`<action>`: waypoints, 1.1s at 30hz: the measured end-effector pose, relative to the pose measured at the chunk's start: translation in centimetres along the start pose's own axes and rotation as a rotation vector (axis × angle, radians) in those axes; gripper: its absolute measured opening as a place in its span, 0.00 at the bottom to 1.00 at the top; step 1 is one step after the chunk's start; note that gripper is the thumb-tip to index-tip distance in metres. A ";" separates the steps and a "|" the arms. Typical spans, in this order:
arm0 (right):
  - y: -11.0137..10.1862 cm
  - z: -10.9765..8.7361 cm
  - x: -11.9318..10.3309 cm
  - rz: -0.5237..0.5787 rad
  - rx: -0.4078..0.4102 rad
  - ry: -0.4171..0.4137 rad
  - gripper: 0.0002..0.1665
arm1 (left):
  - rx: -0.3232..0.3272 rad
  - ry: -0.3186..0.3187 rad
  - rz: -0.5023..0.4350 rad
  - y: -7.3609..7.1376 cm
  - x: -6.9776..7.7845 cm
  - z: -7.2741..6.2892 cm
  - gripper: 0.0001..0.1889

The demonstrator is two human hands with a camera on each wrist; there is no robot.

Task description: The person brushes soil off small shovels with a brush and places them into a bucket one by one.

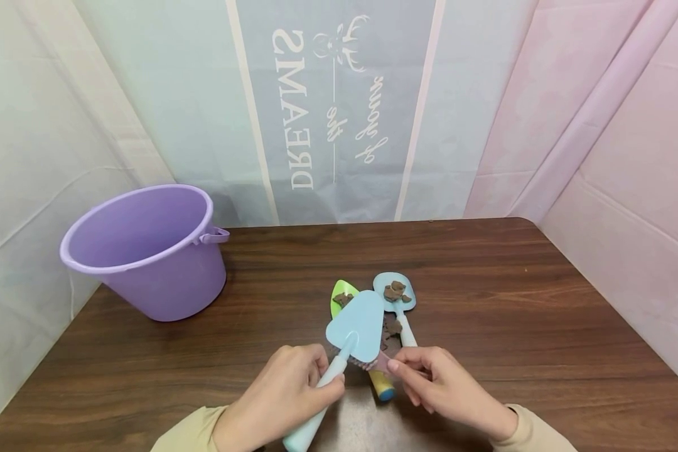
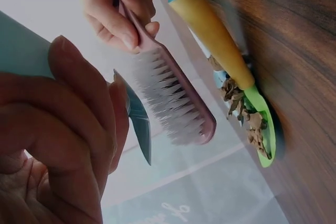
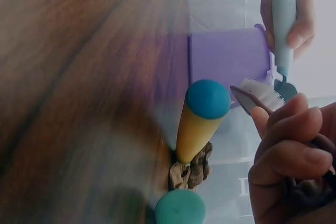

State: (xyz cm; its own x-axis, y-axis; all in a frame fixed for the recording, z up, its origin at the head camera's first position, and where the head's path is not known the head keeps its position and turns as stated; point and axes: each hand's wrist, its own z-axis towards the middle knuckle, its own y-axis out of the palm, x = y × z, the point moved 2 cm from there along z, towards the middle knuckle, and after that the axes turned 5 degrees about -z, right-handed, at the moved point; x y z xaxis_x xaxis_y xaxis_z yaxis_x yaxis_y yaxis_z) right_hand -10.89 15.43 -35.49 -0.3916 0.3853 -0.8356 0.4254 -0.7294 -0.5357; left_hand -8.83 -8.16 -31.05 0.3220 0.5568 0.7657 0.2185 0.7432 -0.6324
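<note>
A purple bucket (image 1: 175,282) stands upright at the far left of the brown table (image 1: 486,282), its wide mouth facing up; purple wall shows inside, but its floor is hard to make out. Two small shovels lie near the middle of the table. The green shovel (image 1: 341,286), with a yellow handle (image 1: 380,380) tipped in blue, carries brown clumps (image 1: 343,299) on its blade. Just beside it, the light blue shovel (image 1: 392,277) holds more brown lumps (image 1: 395,291) on its rounded blade. Further brown pieces (image 1: 392,326) show between the two; what they rest on is hidden.

The left hand (image 1: 282,392) grips the pale handle (image 1: 330,371) of a light blue trowel (image 1: 361,320), its fingers curled round it. The trowel is held above the table, its blade partly covering the green shovel in the head view.

The right hand (image 1: 446,389) grasps a pink brush (image 2: 184,88) by its handle, the thumb and fingers closed round it. The brush is also raised, its white bristles (image 2: 165,100) turned toward the trowel blade; whether the two touch cannot be told. Behind the table hangs a pale curtain (image 1: 457,125) with white lettering.
</note>
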 end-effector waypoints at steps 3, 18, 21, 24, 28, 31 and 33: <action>0.1 0.0 -0.1 0.005 0.000 0.004 0.14 | -0.008 -0.010 -0.005 0.1 -0.1 0.0 0.11; -2.1 0.1 0.5 0.044 0.134 0.024 0.13 | -0.056 -0.023 -0.014 0.5 -0.4 -0.5 0.12; -2.7 0.0 0.6 0.032 0.155 0.065 0.13 | -0.061 -0.025 -0.017 0.6 -0.5 -0.5 0.13; -3.2 0.0 0.7 0.026 0.168 0.079 0.14 | -0.060 -0.027 -0.016 0.7 -0.6 -0.5 0.13; -3.5 -0.1 0.8 0.029 0.177 0.063 0.14 | -0.064 -0.024 -0.017 0.6 -0.7 -0.6 0.13; -3.5 0.0 0.8 0.029 0.177 0.057 0.13 | -0.065 -0.022 -0.016 0.6 -0.7 -0.6 0.13; -3.5 0.0 0.8 0.024 0.180 0.059 0.13 | -0.063 -0.021 -0.014 0.4 -0.7 -0.6 0.12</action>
State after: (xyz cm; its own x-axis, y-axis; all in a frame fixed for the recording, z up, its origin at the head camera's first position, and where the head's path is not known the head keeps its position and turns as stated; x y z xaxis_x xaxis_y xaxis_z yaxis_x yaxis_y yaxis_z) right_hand -12.66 18.28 -34.30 -0.3324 0.3956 -0.8562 0.2792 -0.8258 -0.4900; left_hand -8.39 -8.45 -31.93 0.2995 0.5548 0.7762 0.2801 0.7265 -0.6275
